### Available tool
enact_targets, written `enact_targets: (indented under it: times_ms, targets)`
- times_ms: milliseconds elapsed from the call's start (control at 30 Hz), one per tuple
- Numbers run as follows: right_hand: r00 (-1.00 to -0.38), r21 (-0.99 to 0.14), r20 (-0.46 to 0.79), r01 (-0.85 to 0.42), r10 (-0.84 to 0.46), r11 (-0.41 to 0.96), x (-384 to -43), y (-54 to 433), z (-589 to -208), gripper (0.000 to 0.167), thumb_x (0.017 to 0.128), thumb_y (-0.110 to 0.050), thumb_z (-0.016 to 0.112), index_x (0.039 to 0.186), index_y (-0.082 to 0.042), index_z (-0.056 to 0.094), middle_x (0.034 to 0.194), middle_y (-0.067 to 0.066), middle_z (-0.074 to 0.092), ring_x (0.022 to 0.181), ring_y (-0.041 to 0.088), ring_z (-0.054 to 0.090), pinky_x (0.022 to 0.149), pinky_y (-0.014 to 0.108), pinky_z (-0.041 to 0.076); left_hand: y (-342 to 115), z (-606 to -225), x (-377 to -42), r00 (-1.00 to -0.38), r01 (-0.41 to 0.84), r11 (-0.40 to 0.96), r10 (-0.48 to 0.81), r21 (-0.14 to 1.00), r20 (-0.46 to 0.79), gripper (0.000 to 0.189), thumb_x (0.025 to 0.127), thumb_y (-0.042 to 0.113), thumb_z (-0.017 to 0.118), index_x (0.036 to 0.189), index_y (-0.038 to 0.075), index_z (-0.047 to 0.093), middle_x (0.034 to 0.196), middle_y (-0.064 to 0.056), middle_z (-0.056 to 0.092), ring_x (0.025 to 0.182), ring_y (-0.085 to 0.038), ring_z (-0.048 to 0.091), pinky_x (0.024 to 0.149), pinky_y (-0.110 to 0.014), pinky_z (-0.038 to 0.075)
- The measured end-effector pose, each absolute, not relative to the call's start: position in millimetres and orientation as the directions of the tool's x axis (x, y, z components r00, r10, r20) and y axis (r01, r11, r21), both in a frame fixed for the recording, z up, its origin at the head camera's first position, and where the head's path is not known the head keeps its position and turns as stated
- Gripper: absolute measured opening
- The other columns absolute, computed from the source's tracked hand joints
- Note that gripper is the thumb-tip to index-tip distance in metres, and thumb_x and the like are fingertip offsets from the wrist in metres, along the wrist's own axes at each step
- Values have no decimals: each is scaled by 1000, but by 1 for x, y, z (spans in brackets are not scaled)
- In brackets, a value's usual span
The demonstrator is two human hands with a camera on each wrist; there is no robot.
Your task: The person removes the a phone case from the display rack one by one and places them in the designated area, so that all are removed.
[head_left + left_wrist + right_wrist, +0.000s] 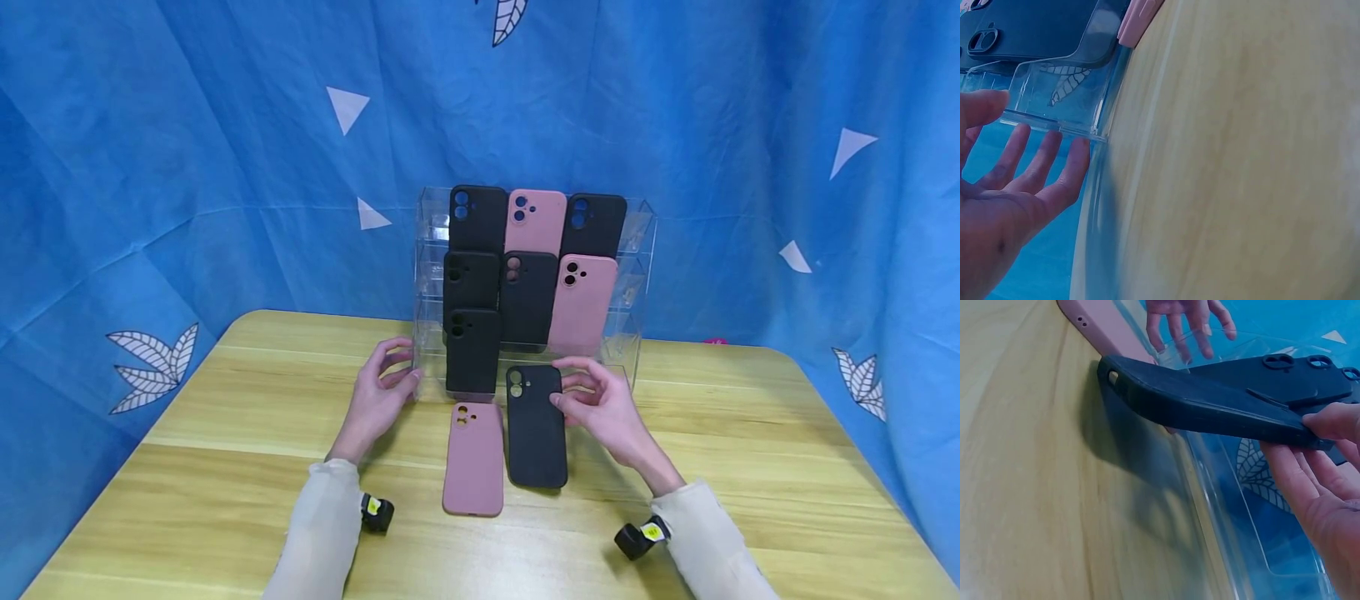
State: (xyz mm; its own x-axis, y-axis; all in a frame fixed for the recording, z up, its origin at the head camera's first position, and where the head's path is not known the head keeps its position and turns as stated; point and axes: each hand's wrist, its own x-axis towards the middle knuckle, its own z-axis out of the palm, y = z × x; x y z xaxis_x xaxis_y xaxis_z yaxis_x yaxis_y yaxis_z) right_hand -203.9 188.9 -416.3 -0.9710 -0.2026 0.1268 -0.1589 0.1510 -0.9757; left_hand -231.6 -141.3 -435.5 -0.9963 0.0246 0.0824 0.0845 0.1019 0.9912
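My right hand [600, 408] pinches a black phone case [536, 433] by its right edge, thumb on one face and fingers behind. In the right wrist view that case tilts above the table and casts a shadow. My left hand [381, 396] has its fingertips at the left side of a clear acrylic display rack [637, 292], seen close up in the left wrist view. A pink phone case [474, 462] lies on the table in front of the rack, left of the held one. In the rack's lowest tier stands a black phone case [473, 354] on the left.
Further up the rack, several black and pink phone cases stand in the tiers, among them a pink case [583, 304] at the right. A blue patterned cloth [225, 150] hangs behind the wooden table [247, 400]. Each sleeve has a small black camera at the wrist.
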Motion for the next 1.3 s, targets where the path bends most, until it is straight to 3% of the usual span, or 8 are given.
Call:
enact_targets:
  times_ms: [433, 800, 1300]
  targets:
    - [-962, -929, 144, -212, -232, 303, -196, 190, -419, 46, 92, 2, 71, 136, -5, 60, 111, 26, 69, 84, 13, 73, 68, 41, 64, -142, -435, -232, -997, 74, 103, 19, 992, 72, 46, 98, 0, 62, 141, 13, 51, 143, -19, 55, 131, -42, 59, 80, -36, 62]
    - [-960, -874, 158, -246, -232, 420, -187, 190, -422, 44, 90, -1, 75, 132, -5, 64, 114, 23, 73, 85, 25, 75, 59, 37, 63, -141, -431, -233, -998, 67, 109, 21, 992, 65, 47, 98, 2, 63, 141, 14, 51, 143, -18, 56, 130, -40, 60, 84, -42, 63]
    - [-967, -850, 99, -204, -235, 485, -186, 192, -433, 42, 89, -1, 76, 130, -4, 66, 119, 26, 68, 84, 24, 76, 56, 29, 62, -143, -433, -232, -998, 54, 115, 19, 992, 52, 47, 97, 1, 64, 141, 13, 52, 142, -17, 57, 126, -38, 63, 82, -41, 64]
